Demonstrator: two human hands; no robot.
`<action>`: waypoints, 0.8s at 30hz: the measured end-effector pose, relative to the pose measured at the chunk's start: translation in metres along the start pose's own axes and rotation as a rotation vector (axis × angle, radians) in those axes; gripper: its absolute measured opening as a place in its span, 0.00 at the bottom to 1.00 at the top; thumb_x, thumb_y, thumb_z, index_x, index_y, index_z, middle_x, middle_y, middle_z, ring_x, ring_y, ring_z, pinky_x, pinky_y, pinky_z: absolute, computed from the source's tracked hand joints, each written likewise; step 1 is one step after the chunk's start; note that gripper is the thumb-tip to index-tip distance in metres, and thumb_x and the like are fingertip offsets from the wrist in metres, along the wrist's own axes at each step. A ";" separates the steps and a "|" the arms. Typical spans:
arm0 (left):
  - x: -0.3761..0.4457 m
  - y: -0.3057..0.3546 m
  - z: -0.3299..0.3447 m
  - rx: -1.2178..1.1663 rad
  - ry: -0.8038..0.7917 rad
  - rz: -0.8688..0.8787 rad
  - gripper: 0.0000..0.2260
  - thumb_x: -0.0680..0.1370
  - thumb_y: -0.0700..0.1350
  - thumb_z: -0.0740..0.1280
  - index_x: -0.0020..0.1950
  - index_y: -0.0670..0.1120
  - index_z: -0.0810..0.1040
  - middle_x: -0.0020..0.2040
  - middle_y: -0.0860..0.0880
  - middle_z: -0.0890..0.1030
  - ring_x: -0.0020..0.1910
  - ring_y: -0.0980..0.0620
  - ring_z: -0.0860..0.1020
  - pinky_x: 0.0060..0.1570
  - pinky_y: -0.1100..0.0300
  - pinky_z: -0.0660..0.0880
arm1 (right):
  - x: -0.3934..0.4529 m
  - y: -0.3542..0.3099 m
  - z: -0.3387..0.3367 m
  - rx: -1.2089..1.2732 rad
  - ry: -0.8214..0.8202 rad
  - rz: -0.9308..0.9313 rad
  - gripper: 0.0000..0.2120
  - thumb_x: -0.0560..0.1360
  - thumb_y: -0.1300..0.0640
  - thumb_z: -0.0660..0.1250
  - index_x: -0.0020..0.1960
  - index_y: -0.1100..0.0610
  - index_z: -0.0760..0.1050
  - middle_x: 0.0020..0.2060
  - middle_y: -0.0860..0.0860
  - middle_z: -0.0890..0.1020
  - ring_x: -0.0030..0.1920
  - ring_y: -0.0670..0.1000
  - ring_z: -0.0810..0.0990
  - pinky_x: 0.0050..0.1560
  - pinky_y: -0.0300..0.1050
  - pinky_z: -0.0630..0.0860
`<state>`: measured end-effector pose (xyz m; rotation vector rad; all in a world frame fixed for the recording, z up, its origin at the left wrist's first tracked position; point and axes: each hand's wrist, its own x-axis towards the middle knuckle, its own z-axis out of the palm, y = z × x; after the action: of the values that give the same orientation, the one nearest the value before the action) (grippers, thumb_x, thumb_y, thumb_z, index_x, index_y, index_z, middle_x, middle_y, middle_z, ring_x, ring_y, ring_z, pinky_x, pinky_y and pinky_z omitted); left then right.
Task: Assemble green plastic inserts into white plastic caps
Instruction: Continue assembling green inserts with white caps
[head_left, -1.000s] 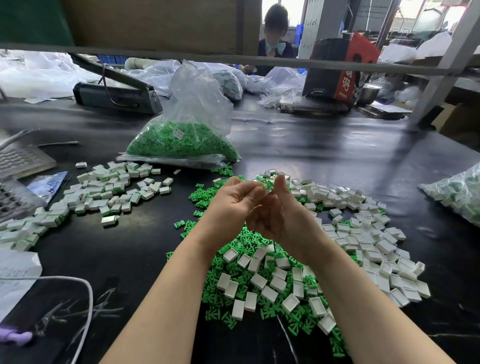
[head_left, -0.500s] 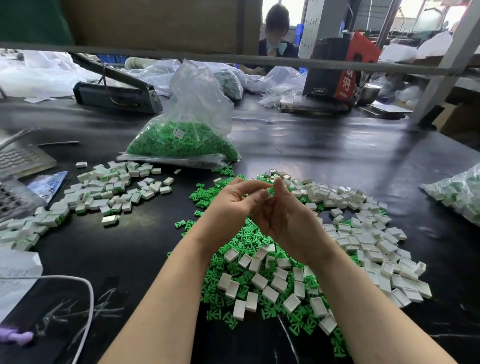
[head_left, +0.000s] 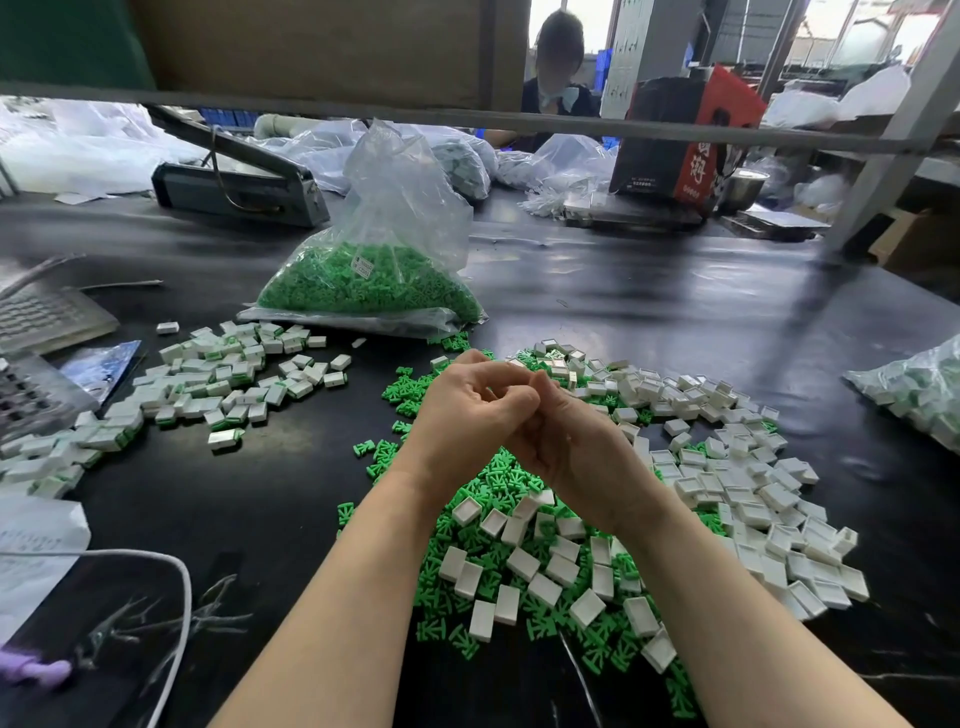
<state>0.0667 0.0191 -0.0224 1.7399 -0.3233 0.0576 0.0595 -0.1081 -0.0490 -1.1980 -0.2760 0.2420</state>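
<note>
My left hand (head_left: 467, 410) and my right hand (head_left: 576, 447) meet above the middle of the black table, fingers curled and fingertips pressed together around a small part that they almost wholly hide. Under my wrists lies a heap of loose green inserts (head_left: 498, 473) mixed with white caps. More empty white caps (head_left: 727, 467) spread out to the right. To the left lies a pile of caps with green inserts in them (head_left: 223, 384). Behind my hands stands a clear bag of green inserts (head_left: 374, 286).
A second bag of parts (head_left: 914, 389) lies at the right edge. A heat sealer (head_left: 234, 187) sits at the back left, a keyboard (head_left: 41, 317) at the left edge, and a white cable (head_left: 176, 597) near left. A person (head_left: 556, 67) sits across the table beside a red-black box (head_left: 680, 140).
My hands have stayed in place above the heap. The fingers of both have closed in more tightly against each other, and my right thumb no longer sticks up.
</note>
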 end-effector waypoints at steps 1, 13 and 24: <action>0.000 0.001 0.001 0.002 0.004 -0.008 0.15 0.67 0.49 0.65 0.48 0.45 0.86 0.51 0.45 0.75 0.50 0.45 0.80 0.54 0.45 0.79 | 0.000 0.000 -0.001 0.003 -0.003 -0.006 0.20 0.76 0.40 0.61 0.58 0.51 0.81 0.50 0.56 0.76 0.52 0.54 0.72 0.53 0.40 0.70; 0.003 -0.006 0.002 0.012 0.006 -0.003 0.08 0.77 0.39 0.66 0.50 0.42 0.85 0.50 0.46 0.78 0.46 0.61 0.78 0.51 0.62 0.78 | 0.001 0.006 -0.005 -0.048 -0.010 -0.034 0.19 0.72 0.38 0.64 0.52 0.49 0.84 0.36 0.49 0.71 0.35 0.44 0.67 0.34 0.33 0.68; 0.001 -0.008 0.005 -0.102 -0.082 -0.021 0.11 0.76 0.39 0.64 0.50 0.41 0.85 0.44 0.37 0.84 0.40 0.41 0.83 0.43 0.46 0.82 | 0.001 0.007 -0.007 -0.105 0.035 -0.044 0.24 0.77 0.41 0.59 0.56 0.60 0.79 0.41 0.57 0.72 0.40 0.50 0.67 0.37 0.39 0.65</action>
<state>0.0691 0.0154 -0.0309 1.6472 -0.3617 -0.0453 0.0623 -0.1117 -0.0579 -1.2975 -0.2871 0.1702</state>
